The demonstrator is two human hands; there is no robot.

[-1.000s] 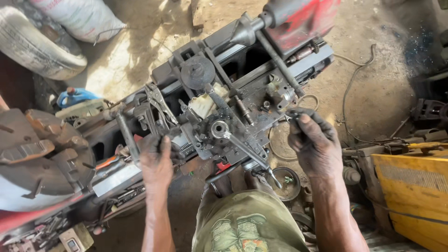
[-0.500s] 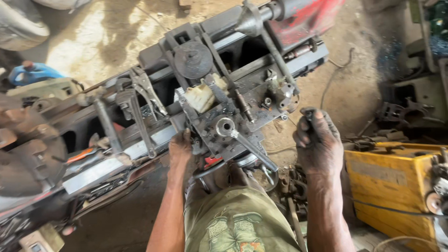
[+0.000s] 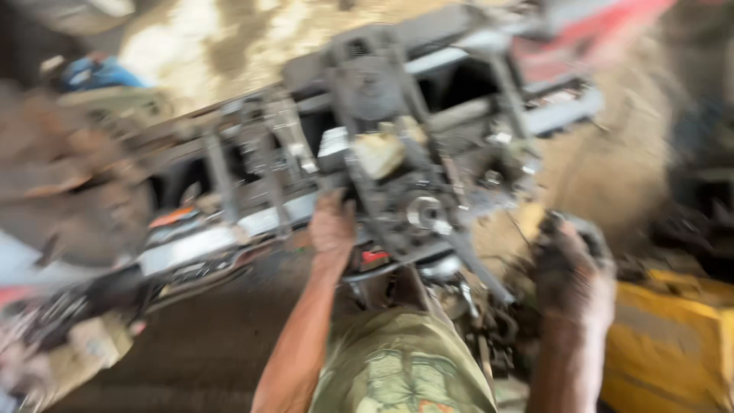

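Note:
The view is heavily blurred. A long greasy grey metal machine (image 3: 428, 115) lies slantwise on sandy ground, with a carriage block and a round shiny hub (image 3: 424, 210) at its near side. My left hand (image 3: 332, 229) rests against the carriage's lower left edge, fingers curled on the metal. Off to the right of the machine, my right hand (image 3: 573, 268) is closed around a small dark tool or part whose kind I cannot make out. My knee in olive cloth (image 3: 397, 359) sits between my arms.
A yellow metal box (image 3: 673, 344) stands at the lower right. Rusty and red machine parts (image 3: 61, 191) crowd the left side. A blue object (image 3: 95, 75) lies at the upper left. Sandy ground (image 3: 214, 38) stretches beyond the machine.
My left hand has moved right along the machine, from a left-hand lever to the carriage block. My right hand has dropped lower, away from the machine. The camera is swinging, blurring the view.

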